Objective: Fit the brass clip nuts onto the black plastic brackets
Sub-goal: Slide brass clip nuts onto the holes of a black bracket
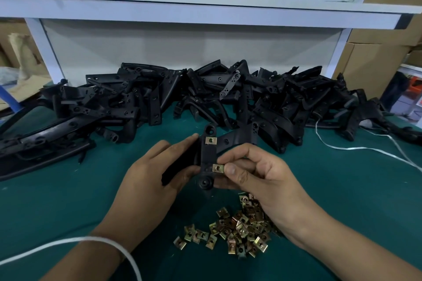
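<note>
Left hand (150,180) gripping bracket (206,157) (palm side hidden), right hand (258,173) pinching clip nut (218,168)

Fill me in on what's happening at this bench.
A person is fitting brass clip nuts onto a black plastic bracket held up over the green mat. The left hand steadies the bracket while the right hand pinches the lower clip nut at its edge. An upper clip nut already sits on it. Loose clip nuts lie in a heap below, and a pile of brackets waits behind.
</note>
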`<state>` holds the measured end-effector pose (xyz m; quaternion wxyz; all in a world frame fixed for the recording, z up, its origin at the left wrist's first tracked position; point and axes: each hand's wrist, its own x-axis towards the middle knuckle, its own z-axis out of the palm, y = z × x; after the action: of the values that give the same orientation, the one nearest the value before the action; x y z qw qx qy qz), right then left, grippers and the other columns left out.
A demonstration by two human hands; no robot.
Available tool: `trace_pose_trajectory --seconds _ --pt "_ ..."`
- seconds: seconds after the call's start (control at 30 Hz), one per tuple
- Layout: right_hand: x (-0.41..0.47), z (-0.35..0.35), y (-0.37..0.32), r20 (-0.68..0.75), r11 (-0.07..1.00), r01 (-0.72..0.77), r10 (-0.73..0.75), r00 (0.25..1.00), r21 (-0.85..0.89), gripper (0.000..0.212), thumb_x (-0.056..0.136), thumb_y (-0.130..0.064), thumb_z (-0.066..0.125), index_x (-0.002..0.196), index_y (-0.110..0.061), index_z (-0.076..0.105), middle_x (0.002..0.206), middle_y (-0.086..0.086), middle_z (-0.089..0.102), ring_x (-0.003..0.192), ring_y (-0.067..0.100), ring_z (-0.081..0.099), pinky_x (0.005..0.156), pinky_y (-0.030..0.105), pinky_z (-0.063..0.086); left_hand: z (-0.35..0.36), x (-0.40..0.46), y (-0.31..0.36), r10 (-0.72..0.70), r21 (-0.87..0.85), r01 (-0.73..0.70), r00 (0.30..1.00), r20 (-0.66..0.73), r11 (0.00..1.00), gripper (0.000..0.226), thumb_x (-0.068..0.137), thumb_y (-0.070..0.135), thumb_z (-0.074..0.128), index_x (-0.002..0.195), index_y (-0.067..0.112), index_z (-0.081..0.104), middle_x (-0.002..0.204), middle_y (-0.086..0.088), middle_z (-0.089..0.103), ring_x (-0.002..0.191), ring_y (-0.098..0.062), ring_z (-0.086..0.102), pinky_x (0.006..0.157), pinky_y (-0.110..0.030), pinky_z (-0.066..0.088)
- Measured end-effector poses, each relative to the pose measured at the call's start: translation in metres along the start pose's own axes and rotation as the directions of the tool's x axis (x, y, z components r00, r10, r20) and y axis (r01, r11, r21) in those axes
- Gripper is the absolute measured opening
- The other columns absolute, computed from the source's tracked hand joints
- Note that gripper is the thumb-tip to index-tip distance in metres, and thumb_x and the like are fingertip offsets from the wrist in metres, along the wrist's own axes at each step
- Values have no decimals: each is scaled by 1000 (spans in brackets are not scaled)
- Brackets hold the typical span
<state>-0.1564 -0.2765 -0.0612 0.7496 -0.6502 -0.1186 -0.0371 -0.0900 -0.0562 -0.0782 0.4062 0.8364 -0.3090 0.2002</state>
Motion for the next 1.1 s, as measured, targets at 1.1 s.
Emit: trace_pose_trajectory --seconds 1.1 --pt "1 6 5 207 883 -192 111 972 429 34 106 -7 55 139 0 56 132 36 63 122 48 65 107 55 52 3 1 -4 89 38 -90 996 20 995 68 88 22 62 152 40 46 96 14 49 81 -13 58 62 -36 53"
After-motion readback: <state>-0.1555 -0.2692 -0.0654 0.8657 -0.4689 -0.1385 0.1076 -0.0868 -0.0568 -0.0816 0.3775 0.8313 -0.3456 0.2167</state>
